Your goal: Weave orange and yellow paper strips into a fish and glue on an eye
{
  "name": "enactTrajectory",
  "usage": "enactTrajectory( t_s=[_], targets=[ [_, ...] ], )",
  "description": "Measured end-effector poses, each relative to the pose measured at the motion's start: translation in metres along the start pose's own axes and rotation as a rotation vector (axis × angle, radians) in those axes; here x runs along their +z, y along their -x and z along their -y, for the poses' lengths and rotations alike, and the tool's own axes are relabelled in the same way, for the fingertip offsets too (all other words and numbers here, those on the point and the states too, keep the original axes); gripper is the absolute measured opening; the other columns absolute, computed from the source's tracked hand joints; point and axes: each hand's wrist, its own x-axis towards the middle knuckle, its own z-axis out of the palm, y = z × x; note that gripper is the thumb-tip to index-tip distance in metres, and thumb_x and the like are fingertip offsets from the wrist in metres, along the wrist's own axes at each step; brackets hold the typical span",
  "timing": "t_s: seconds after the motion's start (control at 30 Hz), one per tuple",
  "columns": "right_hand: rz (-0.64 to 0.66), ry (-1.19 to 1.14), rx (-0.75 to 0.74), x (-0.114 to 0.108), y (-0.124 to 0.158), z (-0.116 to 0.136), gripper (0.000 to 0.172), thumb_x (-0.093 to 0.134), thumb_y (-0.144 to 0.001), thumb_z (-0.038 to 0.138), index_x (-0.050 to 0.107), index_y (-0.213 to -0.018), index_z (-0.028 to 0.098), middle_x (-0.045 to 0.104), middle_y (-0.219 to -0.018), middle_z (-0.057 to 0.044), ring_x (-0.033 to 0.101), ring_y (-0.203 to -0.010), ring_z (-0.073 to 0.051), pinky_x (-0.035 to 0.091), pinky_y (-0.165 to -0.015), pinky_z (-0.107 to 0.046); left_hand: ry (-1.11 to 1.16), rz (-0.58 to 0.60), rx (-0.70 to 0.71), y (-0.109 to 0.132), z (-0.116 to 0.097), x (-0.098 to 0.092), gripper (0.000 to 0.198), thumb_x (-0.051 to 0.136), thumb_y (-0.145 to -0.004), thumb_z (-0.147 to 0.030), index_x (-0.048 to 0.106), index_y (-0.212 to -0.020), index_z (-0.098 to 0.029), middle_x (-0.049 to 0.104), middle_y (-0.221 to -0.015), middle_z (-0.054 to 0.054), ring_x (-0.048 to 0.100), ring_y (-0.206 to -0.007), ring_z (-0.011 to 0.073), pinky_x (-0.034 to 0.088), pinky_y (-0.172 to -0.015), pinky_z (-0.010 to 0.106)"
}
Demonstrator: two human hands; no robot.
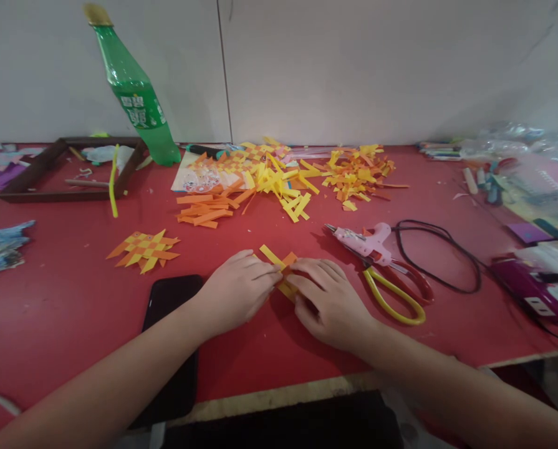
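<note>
Between my two hands, just above or on the red table, are crossed yellow and orange paper strips [272,256]. My left hand [241,284] pinches their left side with its fingertips. From the right, my right hand [328,296] has its fingers closed on the same strips, hiding much of them. A woven orange-and-yellow paper fish [144,249] lies flat to the left. Farther back are a pile of orange strips [206,209], a heap of yellow strips [279,178] and a pile of small paper scraps [358,173].
Right of my hands lie scissors [395,296] with red and yellow handles, and a pink glue gun [365,242] with a dark cord [447,231]. A black phone [176,349] is under my left forearm. Behind stand a green bottle [138,100] and a dark frame [58,195]. A purple power strip [531,290] is at right.
</note>
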Motion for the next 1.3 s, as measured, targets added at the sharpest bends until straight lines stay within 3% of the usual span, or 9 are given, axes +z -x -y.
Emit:
enactTrajectory(
  t_s=[0.67, 0.87, 1.1, 1.3],
  targets=[
    [0.012, 0.020, -0.019, -0.0001, -0.0004, -0.0004, 0.029, 0.055, -0.081, 0.015, 0.068, -0.107, 0.017, 0.066, -0.115, -0.014, 0.060, -0.107, -0.029, 0.050, -0.093, -0.051, 0.051, 0.040, -0.017, -0.0019, 0.0010, -0.0031, 0.024, 0.048, -0.097, -0.017, 0.068, -0.111, -0.014, 0.074, -0.114, 0.010, 0.068, -0.098, 0.0248, 0.048, -0.097, 0.050],
    [0.023, 0.014, -0.011, -0.0009, -0.0007, -0.0010, 0.029, 0.055, -0.081, 0.015, 0.068, -0.106, 0.017, 0.066, -0.115, -0.014, 0.060, -0.109, -0.030, 0.049, -0.095, -0.051, 0.053, 0.059, -0.054, -0.0006, -0.0017, -0.0049, 0.020, 0.048, -0.098, -0.019, 0.064, -0.109, -0.017, 0.074, -0.111, 0.008, 0.068, -0.098, 0.0238, 0.039, -0.107, 0.058],
    [0.039, 0.002, 0.000, -0.0005, -0.0001, -0.0006, 0.030, 0.055, -0.082, 0.015, 0.067, -0.109, 0.017, 0.065, -0.116, -0.013, 0.059, -0.109, -0.029, 0.048, -0.095, -0.049, 0.058, 0.088, -0.100, -0.0014, -0.0033, -0.0062, 0.012, 0.052, -0.096, -0.022, 0.061, -0.103, -0.017, 0.074, -0.100, 0.007, 0.068, -0.093, 0.0225, 0.039, -0.108, 0.056],
    [0.057, -0.006, 0.014, -0.0030, -0.0014, -0.0008, 0.029, 0.052, -0.086, 0.018, 0.068, -0.110, 0.018, 0.066, -0.116, -0.013, 0.058, -0.109, -0.029, 0.047, -0.096, -0.050, 0.052, 0.076, -0.078, -0.0016, -0.0025, -0.0054, 0.016, 0.051, -0.097, -0.021, 0.062, -0.107, -0.017, 0.074, -0.107, 0.008, 0.068, -0.098, 0.0235, 0.042, -0.106, 0.054]
  ],
)
